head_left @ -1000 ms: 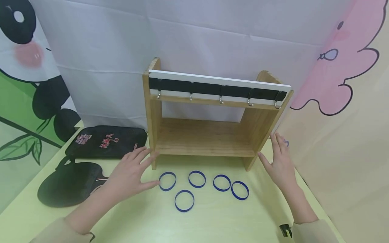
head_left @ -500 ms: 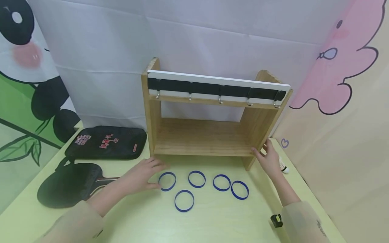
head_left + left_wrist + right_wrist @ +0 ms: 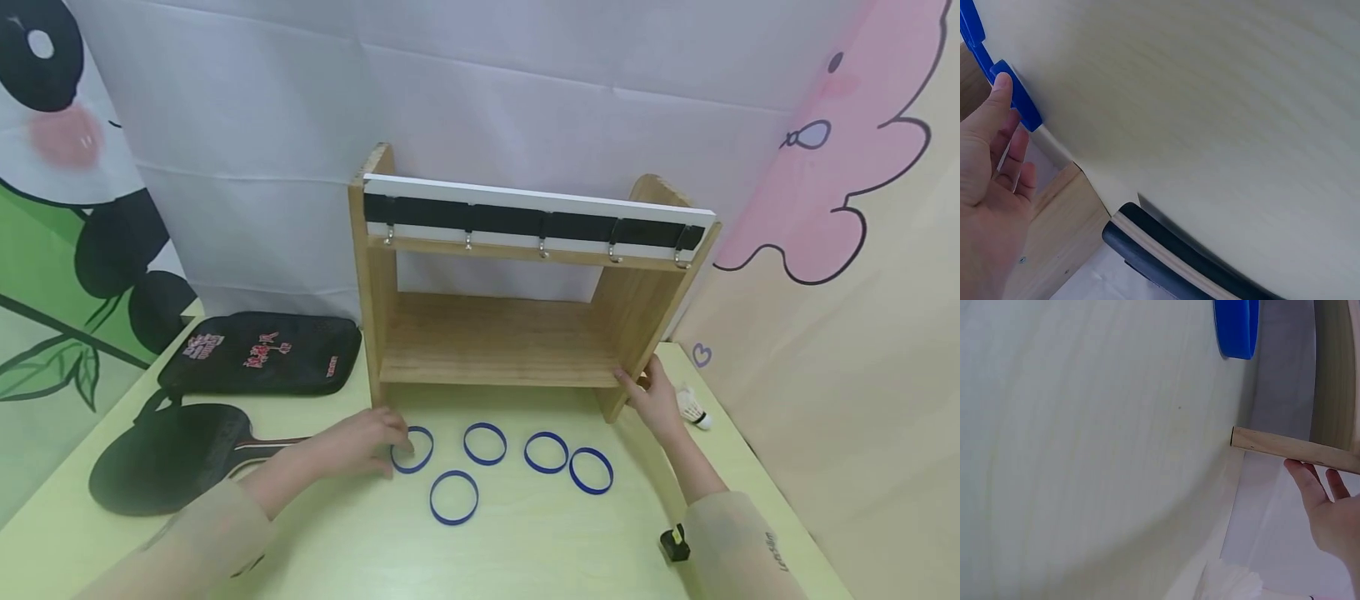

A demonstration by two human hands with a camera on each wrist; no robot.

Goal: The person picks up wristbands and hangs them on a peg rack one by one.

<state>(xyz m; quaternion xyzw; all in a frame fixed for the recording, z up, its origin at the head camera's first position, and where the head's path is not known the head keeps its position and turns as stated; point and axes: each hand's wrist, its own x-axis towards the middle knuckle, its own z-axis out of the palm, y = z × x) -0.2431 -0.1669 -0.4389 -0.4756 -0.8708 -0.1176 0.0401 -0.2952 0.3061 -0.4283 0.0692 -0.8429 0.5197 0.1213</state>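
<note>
My left hand (image 3: 352,442) is at the leftmost blue ring (image 3: 430,448), its fingers over the ring's near-left edge. In the left wrist view my thumb overlaps that blue ring (image 3: 1022,103), while a gap shows between thumb and other fingers. Several more thin rings, such as the front blue ring (image 3: 476,500), lie flat on the table. Behind them stands a wooden rack (image 3: 502,337) with a white and black board of metal hooks across its top. My right hand (image 3: 658,408) touches the rack's right side panel (image 3: 1285,445) with thumb and fingertips, the fingers mostly straight.
On the left lie a black zipped case (image 3: 262,354) and a black table tennis bat (image 3: 172,458). A shuttlecock (image 3: 693,408) lies right of the rack, and a small black object (image 3: 674,544) is beside my right sleeve. A white cloth (image 3: 487,83) hangs behind the rack.
My left hand has moved right and down to the leftmost ring. The right hand has come in against the rack's side panel, uncovering the shuttlecock. The rings and rack stay put.
</note>
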